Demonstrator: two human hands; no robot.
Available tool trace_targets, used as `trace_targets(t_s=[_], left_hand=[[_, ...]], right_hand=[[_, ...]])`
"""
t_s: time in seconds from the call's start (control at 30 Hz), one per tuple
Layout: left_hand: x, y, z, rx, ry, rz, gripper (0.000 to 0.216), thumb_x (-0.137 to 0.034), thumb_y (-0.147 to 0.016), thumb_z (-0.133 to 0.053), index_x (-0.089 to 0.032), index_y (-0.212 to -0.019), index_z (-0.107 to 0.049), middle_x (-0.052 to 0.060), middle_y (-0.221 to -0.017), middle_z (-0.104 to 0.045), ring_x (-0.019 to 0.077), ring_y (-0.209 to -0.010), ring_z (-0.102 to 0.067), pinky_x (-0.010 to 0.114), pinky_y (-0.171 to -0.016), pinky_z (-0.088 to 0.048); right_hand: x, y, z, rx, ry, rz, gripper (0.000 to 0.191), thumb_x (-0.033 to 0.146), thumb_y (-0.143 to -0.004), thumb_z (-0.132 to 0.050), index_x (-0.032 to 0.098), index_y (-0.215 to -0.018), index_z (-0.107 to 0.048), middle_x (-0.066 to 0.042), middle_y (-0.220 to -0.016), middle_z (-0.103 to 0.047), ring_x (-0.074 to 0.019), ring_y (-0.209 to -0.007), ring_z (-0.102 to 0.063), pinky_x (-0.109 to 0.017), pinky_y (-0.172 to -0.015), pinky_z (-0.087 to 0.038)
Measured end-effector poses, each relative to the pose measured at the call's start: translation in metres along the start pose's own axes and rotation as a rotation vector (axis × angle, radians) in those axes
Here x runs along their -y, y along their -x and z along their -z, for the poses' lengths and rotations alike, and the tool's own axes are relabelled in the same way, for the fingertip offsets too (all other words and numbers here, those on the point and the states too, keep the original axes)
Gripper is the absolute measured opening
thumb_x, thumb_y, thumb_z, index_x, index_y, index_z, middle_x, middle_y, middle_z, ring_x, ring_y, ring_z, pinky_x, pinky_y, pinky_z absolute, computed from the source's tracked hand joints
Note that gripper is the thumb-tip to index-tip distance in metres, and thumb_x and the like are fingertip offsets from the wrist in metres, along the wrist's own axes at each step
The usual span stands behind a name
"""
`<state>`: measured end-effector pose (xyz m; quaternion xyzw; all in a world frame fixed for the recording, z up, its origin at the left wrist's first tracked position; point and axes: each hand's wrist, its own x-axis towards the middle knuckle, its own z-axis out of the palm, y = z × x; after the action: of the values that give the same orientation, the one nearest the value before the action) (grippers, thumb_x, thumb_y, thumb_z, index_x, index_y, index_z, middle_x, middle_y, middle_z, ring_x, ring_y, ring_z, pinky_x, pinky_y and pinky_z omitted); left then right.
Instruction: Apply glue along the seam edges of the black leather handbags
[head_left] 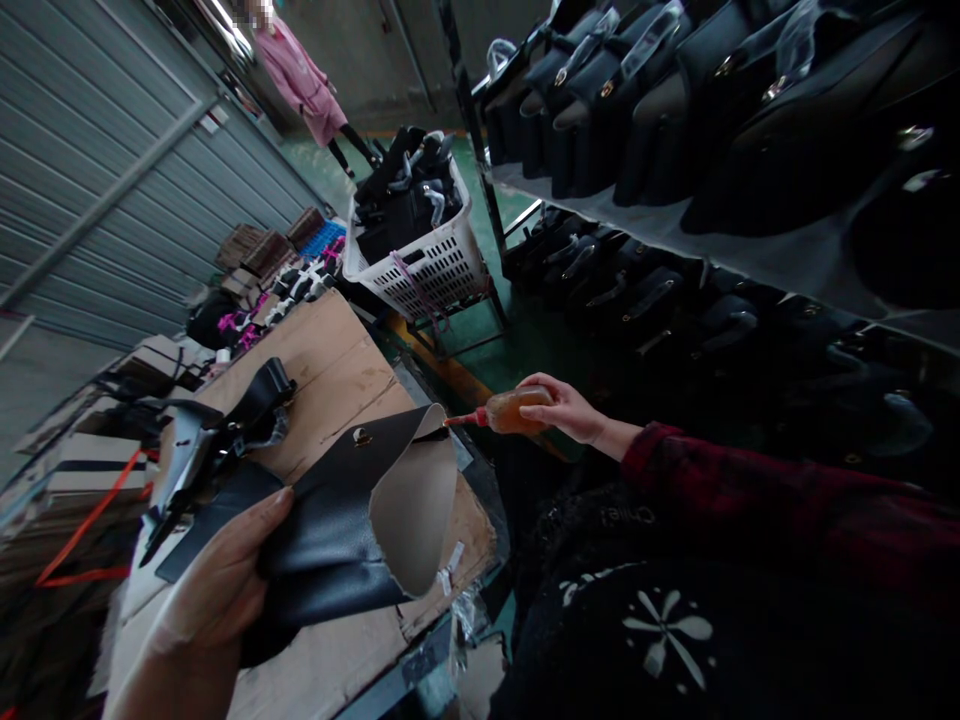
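Observation:
My left hand (225, 570) grips a black leather bag piece (330, 520) from the left, thumb on top. Its pale inner side faces right at the open end, and a small metal fitting sits on its upper face. Wrapped in my right hand (566, 410) is a squeeze bottle (517, 411) of amber liquid with a red nozzle. The nozzle tip points left and meets, or nearly meets, the bag piece's upper edge. Beyond my left hand, black bag parts (259, 400) lie on the cardboard-covered table (352, 350).
Black bags (667, 110) line a rack at the right, with more on the lower shelf (630, 290). A white plastic basket (420, 265) full of black bags stands past the table. Stacked goods (97, 465) crowd the left. A person in pink (304, 75) stands far back.

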<state>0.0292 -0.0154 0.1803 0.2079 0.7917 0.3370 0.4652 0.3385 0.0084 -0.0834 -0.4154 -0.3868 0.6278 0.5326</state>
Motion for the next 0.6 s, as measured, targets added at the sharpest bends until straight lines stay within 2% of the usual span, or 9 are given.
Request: trace_targets(t_s=[0.2,0.3,0.47,0.6], left_hand=[[0.002,0.001,0.002,-0.01,0.02,-0.022,0.016,-0.002,-0.075,-0.062,-0.013,-0.076,-0.074,0.004,-0.064,-0.073,0.0188,-0.051,-0.068,0.023,-0.047,-0.056],[0.002,-0.001,0.004,0.024,0.029,-0.012,0.013,-0.001,-0.073,-0.066,-0.013,-0.073,-0.073,0.003,-0.064,-0.073,0.0171,-0.049,-0.067,0.021,-0.05,-0.056],[0.005,-0.006,0.007,0.027,0.021,-0.038,0.013,-0.003,-0.07,-0.07,-0.014,-0.075,-0.073,0.002,-0.068,-0.074,0.0188,-0.053,-0.069,0.024,-0.052,-0.059],[0.007,-0.004,0.007,0.05,-0.007,-0.015,0.013,-0.003,-0.072,-0.067,-0.013,-0.077,-0.074,0.006,-0.074,-0.076,0.0224,-0.063,-0.072,0.026,-0.055,-0.06]], right_hand=[[-0.005,0.005,0.004,0.007,0.026,-0.021,0.047,0.042,-0.061,-0.082,0.019,-0.095,-0.061,0.0,-0.083,-0.062,-0.0161,-0.073,-0.059,-0.028,-0.065,-0.047],[0.0,0.009,0.006,0.017,0.049,-0.028,0.047,0.042,-0.06,-0.082,0.019,-0.095,-0.061,0.0,-0.081,-0.062,-0.0159,-0.071,-0.058,-0.027,-0.063,-0.047],[0.007,0.006,0.002,0.027,0.04,-0.025,0.049,0.041,-0.058,-0.083,0.019,-0.096,-0.06,0.001,-0.079,-0.062,-0.0157,-0.07,-0.058,-0.027,-0.062,-0.047],[0.003,0.003,-0.001,0.028,0.027,-0.043,0.05,0.04,-0.058,-0.084,0.019,-0.095,-0.059,0.001,-0.079,-0.061,-0.015,-0.07,-0.058,-0.027,-0.063,-0.048]])
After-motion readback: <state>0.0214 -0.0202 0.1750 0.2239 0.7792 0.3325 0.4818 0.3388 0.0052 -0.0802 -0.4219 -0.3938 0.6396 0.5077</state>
